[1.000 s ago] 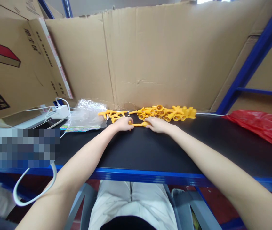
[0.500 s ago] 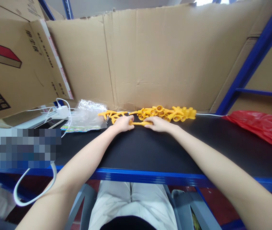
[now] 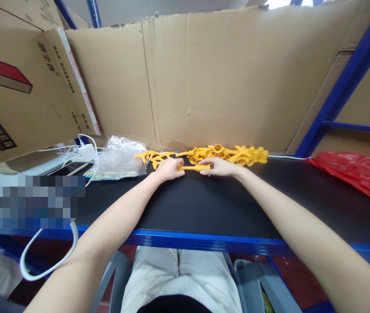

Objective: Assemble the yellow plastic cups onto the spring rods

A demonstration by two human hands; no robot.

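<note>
A yellow plastic piece with a thin ribbed shaft [image 3: 190, 168] spans the gap between my hands, just above or on the black tabletop [image 3: 185, 204]. My left hand [image 3: 170, 168] is closed round its left end, which the fingers mostly hide. At the thicker right end, my right hand [image 3: 219, 167] pinches it between thumb and fingers. Behind the right hand lies a pile of yellow cup-ended pieces [image 3: 217, 148]. Yellow branched pieces [image 3: 150, 155] lie beyond the left hand, with a small dark-and-white coiled item [image 3: 146, 162] beside them.
A clear plastic bag [image 3: 116, 158] lies to the left, near a white charger [image 3: 87, 152] and its cables. On the right is a red plastic bag [image 3: 351, 171]. Tall cardboard [image 3: 230, 82] stands along the back. A blue rail [image 3: 185, 239] forms the front edge.
The fingers of my right hand have shifted slightly on the piece's right end, showing more of it. My left hand keeps its hold; the view has moved a little.
</note>
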